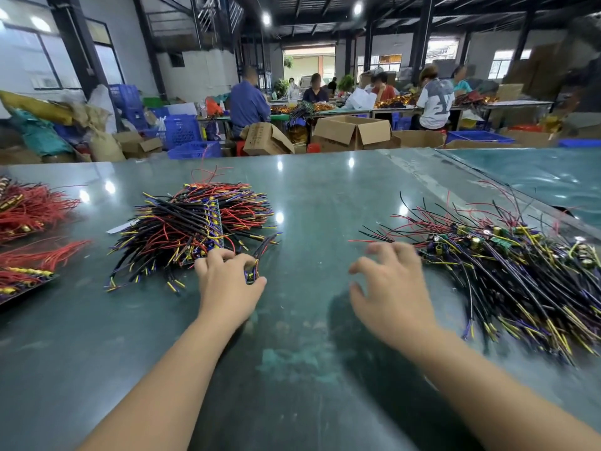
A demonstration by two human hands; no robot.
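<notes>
Where the green worktable (292,369) fills the lower half of the head view, two bare forearms reach forward from its near edge, with the hands well apart. The left hand (227,283) lies at the near right corner of the ordered stack (195,226) of wired boards. Its fingers are curled, and thumb and fingers pinch a small wired board (252,271). The leads (268,242) of this board, black, red and yellow, run away from the hand toward the far side and lie just beside the stack. The right hand (392,294) holds nothing. Its fingers are spread and lightly bent, somewhat blurred, with the fingertips near the left edge of the loose heap (507,271) of wired boards. Whether they touch the heap's outermost wires cannot be told. A white paper slip (118,227) shows at the left edge of the ordered stack. Two bundles of red wires (29,209) lie at the table's left margin, one behind the other. Beyond the far edge of the table stand open cardboard boxes (354,131) and blue crates (182,131). Behind them, seated people (247,105) work at other benches.
</notes>
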